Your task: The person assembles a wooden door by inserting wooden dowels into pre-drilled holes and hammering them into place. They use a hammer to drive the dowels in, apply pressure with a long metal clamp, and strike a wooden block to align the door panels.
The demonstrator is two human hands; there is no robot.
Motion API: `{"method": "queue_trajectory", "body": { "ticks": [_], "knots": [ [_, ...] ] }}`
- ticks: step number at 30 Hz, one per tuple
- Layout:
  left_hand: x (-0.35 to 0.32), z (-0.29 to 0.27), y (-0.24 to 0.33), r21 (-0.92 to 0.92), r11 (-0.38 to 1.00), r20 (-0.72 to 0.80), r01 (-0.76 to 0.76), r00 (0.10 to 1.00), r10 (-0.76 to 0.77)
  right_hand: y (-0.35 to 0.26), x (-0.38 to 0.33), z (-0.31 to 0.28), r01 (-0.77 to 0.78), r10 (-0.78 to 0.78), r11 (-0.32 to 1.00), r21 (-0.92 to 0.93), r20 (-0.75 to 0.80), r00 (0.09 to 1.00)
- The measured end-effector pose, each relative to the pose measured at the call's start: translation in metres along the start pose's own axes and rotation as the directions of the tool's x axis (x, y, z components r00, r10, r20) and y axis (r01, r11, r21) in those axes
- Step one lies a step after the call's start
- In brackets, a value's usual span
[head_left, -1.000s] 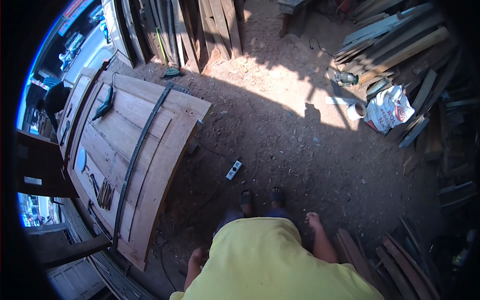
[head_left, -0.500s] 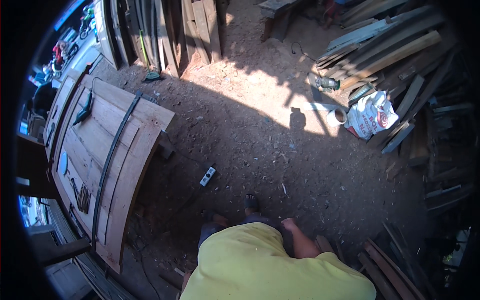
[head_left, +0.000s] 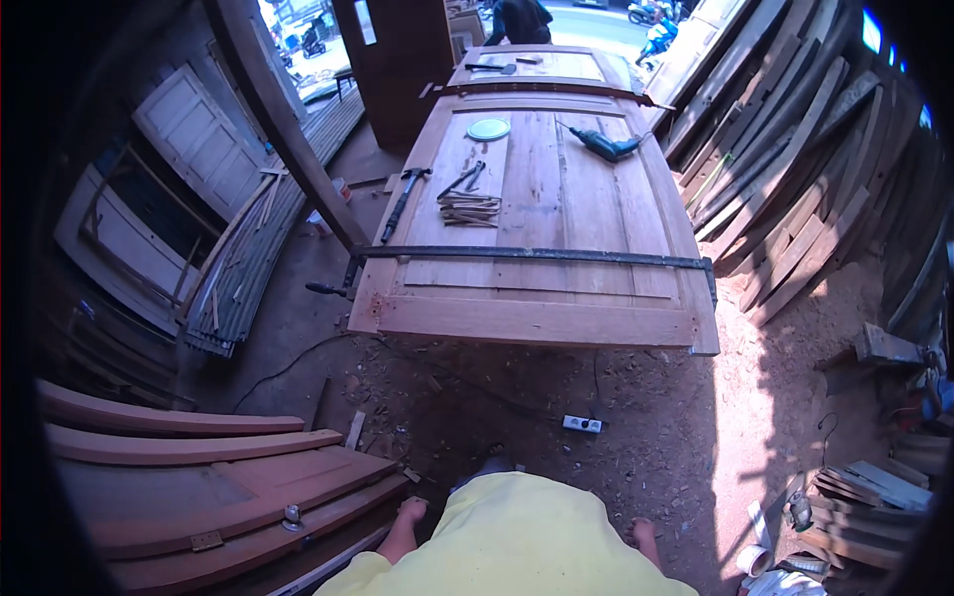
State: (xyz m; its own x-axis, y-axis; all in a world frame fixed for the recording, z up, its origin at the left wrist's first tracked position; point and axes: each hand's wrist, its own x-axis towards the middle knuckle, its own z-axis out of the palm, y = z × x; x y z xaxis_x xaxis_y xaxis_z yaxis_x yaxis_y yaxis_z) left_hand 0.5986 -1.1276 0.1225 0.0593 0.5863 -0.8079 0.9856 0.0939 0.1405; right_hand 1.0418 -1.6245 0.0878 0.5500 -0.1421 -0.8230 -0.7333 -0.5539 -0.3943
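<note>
My left hand hangs low beside my body, close to a stack of reddish-brown wooden doors. Its fingers look curled in, with nothing seen in them. On the other side, my right hand is down over the dirt floor, also curled and bare as far as it shows. Ahead, beyond reach of both, lies a panelled wooden door with a long bar clamp across it. On it rest a hammer, pincers, a bundle of thin wood strips, a round pale lid and a green power drill.
A white power strip lies on the floor with cords trailing. Planks lean along the right side. A wooden post rises at left near stacked corrugated sheets. Another person is beyond the door's far end.
My view has swung left, bringing the clamped door from the left side to straight ahead. My left hand now shows beside the stacked doors. The tools on the door keep their places.
</note>
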Motion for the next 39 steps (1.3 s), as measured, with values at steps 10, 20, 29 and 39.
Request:
{"method": "queue_trajectory", "body": {
  "ticks": [10,20,29,39],
  "knots": [
    [0.011,-0.050,-0.012,-0.418,0.903,-0.083,0.100,0.986,-0.148,-0.383,-0.177,0.187,0.890,-0.885,0.456,0.034,-0.091,0.457],
    [0.020,-0.066,0.012,-0.682,0.707,-0.109,0.187,0.930,-0.352,-0.599,-0.273,0.418,0.913,-0.856,0.284,0.293,0.507,0.103],
    [-0.049,-0.089,0.111,-0.678,0.672,-0.107,0.297,0.865,-0.490,-0.758,-0.295,0.533,0.934,-0.877,-0.315,-0.170,0.428,-0.218],
    [-0.018,-0.069,0.110,-0.521,0.808,-0.113,0.274,0.917,-0.383,-0.816,-0.212,0.541,0.872,-0.787,-0.410,-0.266,0.587,-0.191]
  ]
}}
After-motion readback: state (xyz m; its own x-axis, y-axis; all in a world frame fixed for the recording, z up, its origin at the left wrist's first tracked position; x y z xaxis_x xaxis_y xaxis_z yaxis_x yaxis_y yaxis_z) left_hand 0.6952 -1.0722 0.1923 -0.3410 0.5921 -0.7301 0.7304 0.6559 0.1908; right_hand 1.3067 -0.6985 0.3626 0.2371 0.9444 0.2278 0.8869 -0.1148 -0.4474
